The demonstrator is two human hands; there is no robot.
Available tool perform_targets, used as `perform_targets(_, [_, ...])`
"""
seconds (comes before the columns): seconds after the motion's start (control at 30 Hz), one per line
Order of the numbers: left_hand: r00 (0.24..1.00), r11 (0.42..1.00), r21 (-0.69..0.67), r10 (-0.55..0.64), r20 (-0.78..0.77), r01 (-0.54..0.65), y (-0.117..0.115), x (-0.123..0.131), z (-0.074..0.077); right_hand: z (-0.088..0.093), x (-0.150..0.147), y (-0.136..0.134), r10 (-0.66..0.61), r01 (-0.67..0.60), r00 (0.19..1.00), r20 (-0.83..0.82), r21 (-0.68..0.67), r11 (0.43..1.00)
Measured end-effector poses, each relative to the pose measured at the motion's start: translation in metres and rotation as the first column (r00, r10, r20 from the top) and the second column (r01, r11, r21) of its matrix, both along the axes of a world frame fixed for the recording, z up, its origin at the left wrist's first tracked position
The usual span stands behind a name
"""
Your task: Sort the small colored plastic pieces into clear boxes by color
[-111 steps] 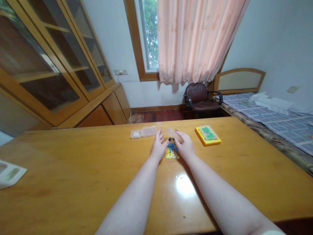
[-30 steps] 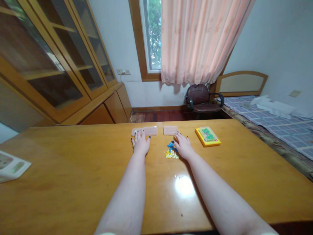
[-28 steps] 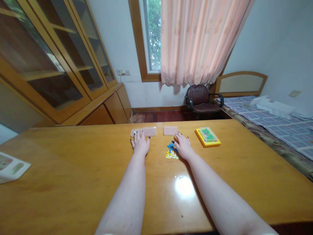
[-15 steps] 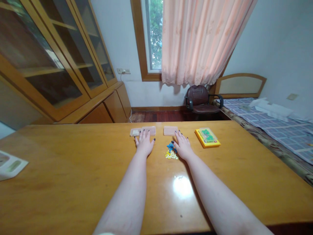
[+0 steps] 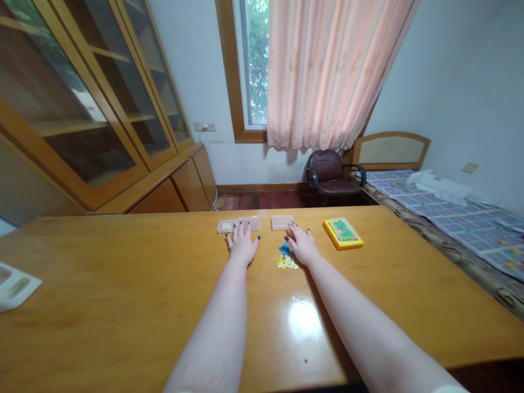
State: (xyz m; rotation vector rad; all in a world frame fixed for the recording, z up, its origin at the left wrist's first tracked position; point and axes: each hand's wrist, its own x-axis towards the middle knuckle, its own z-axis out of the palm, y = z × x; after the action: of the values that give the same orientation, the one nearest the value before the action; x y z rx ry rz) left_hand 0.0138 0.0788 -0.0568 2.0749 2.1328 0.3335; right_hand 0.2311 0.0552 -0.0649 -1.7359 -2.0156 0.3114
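Note:
Both of my hands lie flat on the wooden table (image 5: pixel 123 284) with fingers spread and nothing in them. My left hand (image 5: pixel 243 245) rests just in front of a clear plastic box (image 5: pixel 248 222) with a smaller clear piece (image 5: pixel 225 225) beside it. My right hand (image 5: pixel 302 245) lies to the right of a small heap of blue beads (image 5: pixel 284 250) and yellow beads (image 5: pixel 286 263). Another clear box (image 5: pixel 282 221) sits just beyond its fingertips.
A yellow tray with a clear lid over green pieces (image 5: pixel 343 233) lies right of my hands. A paper sheet (image 5: pixel 14 278) hangs at the left table edge. Beyond the table are a brown chair (image 5: pixel 329 173), a bed (image 5: pixel 458 210) and glass-door cabinets (image 5: pixel 82 103).
3.7 s ago both hands cupped the bead heap; since then they moved apart and a clear box appeared beyond the beads. In the last second the left hand drifted slightly right.

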Motion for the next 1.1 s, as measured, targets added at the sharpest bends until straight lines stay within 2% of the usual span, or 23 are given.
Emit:
perform_targets(0.17, [1.000,1.000,0.003,0.006,0.005,-0.006,0.001,0.000,-0.003,0.005,0.000,0.003,0.137,-0.137,0.991,0.001,-0.006,0.991])
perform_targets(0.5, [1.000,1.000,-0.002,-0.002,-0.008,0.002,0.001,0.000,-0.002,0.007,0.003,0.009,0.290,-0.286,0.955,0.054,-0.069,0.956])
perform_targets(0.7, [1.000,1.000,0.004,-0.005,-0.008,0.005,0.000,0.000,-0.001,0.003,0.005,0.009,0.160,-0.157,0.986,-0.047,0.068,0.985])
perform_targets(0.97, [1.000,1.000,0.019,-0.003,0.004,0.003,0.002,-0.002,-0.007,0.001,0.009,0.015,0.167,-0.166,0.973,-0.159,0.017,0.986])
perform_targets(1.1, [1.000,1.000,0.016,0.007,0.006,-0.007,0.003,-0.001,-0.007,0.005,0.007,0.015,0.190,-0.193,0.979,-0.070,-0.036,0.981])
